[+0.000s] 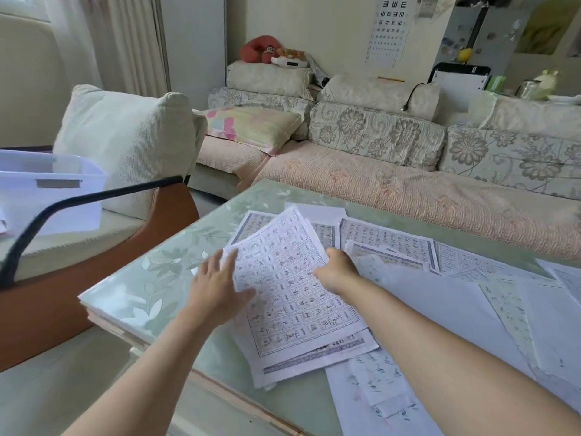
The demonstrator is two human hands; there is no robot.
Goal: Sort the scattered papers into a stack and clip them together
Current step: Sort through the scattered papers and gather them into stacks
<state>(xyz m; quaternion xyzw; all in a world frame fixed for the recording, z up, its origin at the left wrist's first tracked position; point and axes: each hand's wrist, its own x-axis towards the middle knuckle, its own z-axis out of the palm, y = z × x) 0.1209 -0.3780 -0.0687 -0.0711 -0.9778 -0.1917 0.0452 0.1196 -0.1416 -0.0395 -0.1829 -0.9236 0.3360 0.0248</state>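
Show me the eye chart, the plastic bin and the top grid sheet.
eye chart (389, 29), head view, its middle.
bin (47, 202), head view, front wall.
grid sheet (289, 287), head view, centre of print.

Left hand (217, 287): bare, seen from the back, fingers and thumb in view.
Right hand (338, 272): bare, seen from the back, fingers hidden.
Left arm (151, 366): bare forearm up to the picture's edge.
Right arm (440, 350): likewise bare.
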